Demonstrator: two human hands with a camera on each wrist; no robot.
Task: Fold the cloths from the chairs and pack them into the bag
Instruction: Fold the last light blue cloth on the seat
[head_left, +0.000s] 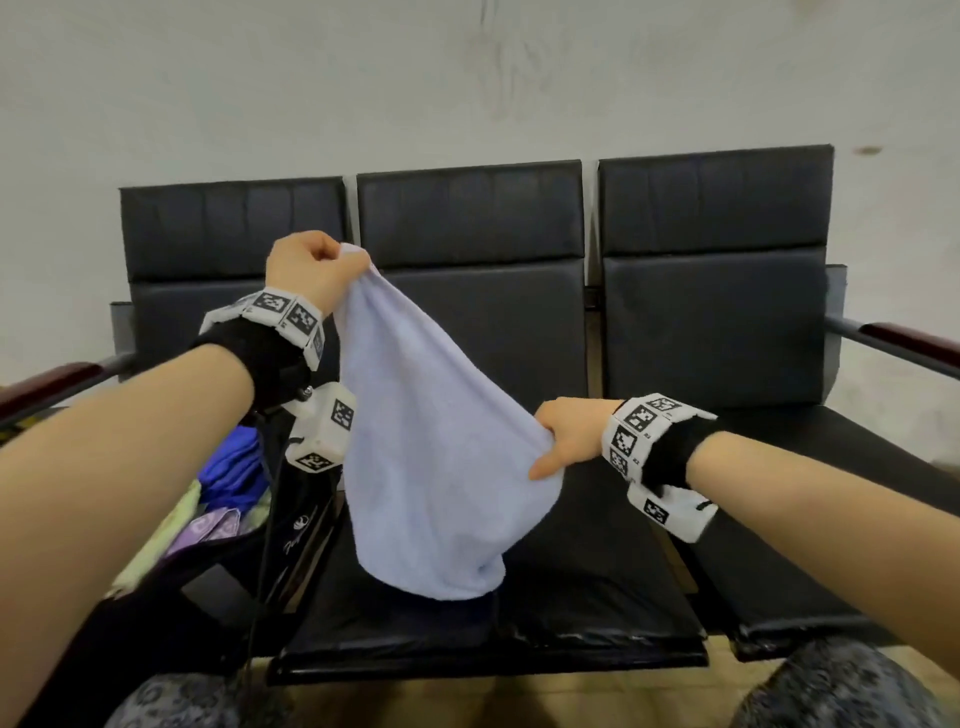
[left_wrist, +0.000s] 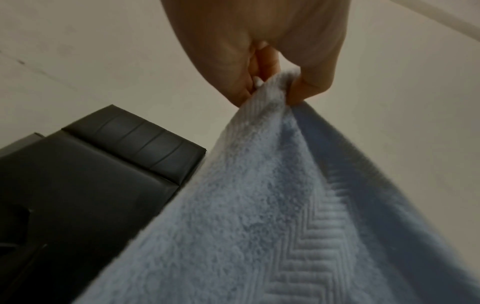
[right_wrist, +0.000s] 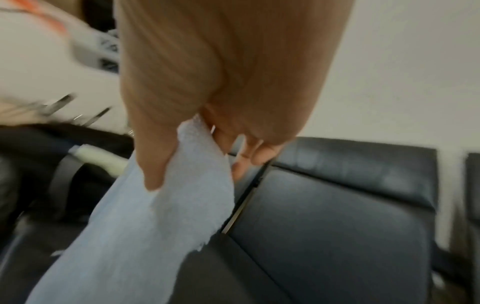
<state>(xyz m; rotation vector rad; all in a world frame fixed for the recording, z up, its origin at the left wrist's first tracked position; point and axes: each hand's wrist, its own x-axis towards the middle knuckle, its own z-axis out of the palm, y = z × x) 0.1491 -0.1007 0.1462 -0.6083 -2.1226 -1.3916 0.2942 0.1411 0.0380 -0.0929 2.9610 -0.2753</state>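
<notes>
An open black bag (head_left: 218, 561) of folded cloths stands at left. The left hand (head_left: 311, 270) pinches one corner of a pale blue towel (head_left: 436, 467) high; the right hand (head_left: 571, 436) pinches another, lower, above the middle chair (head_left: 597, 613). Soft, light terry likely handles best by its corners.

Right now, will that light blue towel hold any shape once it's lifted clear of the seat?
Probably not: the light blue towel sags between the left hand and right hand. Its thick pile suggests it won't slip from a pinch grip.
</notes>
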